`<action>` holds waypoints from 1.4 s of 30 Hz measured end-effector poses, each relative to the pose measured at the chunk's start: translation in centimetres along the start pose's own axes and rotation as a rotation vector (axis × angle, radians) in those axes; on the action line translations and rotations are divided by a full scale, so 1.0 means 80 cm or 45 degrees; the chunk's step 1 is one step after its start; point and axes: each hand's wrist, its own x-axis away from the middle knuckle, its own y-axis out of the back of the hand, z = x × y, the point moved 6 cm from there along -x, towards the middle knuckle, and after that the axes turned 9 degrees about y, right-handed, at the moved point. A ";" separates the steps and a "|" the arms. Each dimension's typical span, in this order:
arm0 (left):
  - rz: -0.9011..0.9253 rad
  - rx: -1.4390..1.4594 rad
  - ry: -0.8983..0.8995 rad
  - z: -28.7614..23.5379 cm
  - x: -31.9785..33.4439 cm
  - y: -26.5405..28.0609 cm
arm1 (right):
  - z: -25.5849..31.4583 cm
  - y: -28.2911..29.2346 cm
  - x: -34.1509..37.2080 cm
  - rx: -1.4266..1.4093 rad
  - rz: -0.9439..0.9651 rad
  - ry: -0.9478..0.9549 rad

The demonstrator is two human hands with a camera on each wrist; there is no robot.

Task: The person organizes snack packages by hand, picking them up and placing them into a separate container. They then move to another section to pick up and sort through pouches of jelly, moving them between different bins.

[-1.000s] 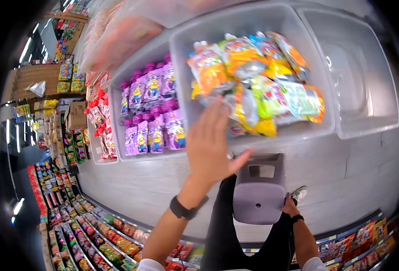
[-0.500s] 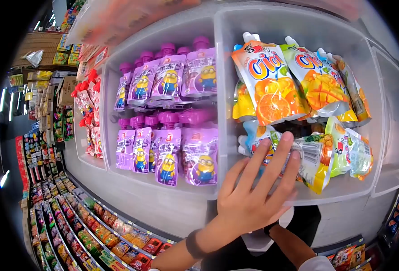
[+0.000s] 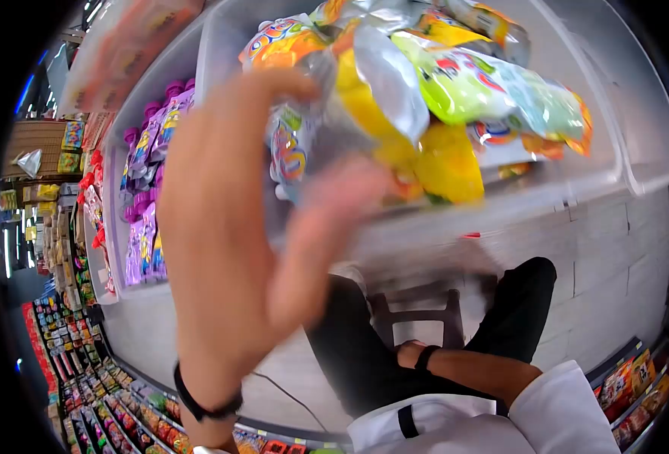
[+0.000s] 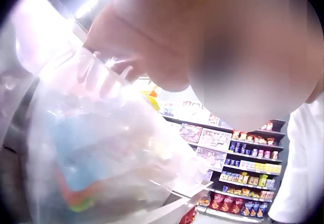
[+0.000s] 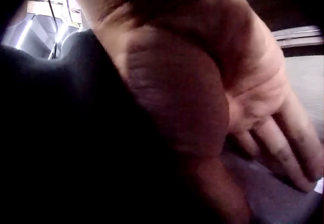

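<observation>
In the head view my left hand (image 3: pixel 225 204), blurred, reaches over the near left part of a clear plastic bin (image 3: pixel 591 144). Its thumb and fingers are spread wide beside jelly drink pouches (image 3: pixel 455 83), next to a silver one with a yellow edge. The left wrist view shows that hand's fingers (image 4: pixel 106 74) near translucent plastic with blurred colours behind it. Low between the legs, my right hand (image 3: pixel 410 354) holds the edge of a grey-purple plastic stool (image 3: pixel 444 310). In the right wrist view, the palm and fingers (image 5: pixel 293 148) lie against the stool's surface (image 5: pixel 263 188).
Left of the bin stands another bin with purple pouches (image 3: pixel 145 159), then red-topped packs (image 3: pixel 92 189). An uncovered clear bin (image 3: pixel 652 121) is on the right. Snack shelves (image 3: pixel 115 386) curve along the lower left. A thin cable (image 3: pixel 289 397) lies on the floor.
My left hand has gone from lying over the pouches to a spread-thumb pose at the bin's left side. The stool appears lower between the bent legs, my right hand still at it.
</observation>
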 end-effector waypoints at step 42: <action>-0.287 0.302 0.069 0.015 -0.029 -0.014 | 0.078 0.619 0.467 0.669 -1.871 -0.067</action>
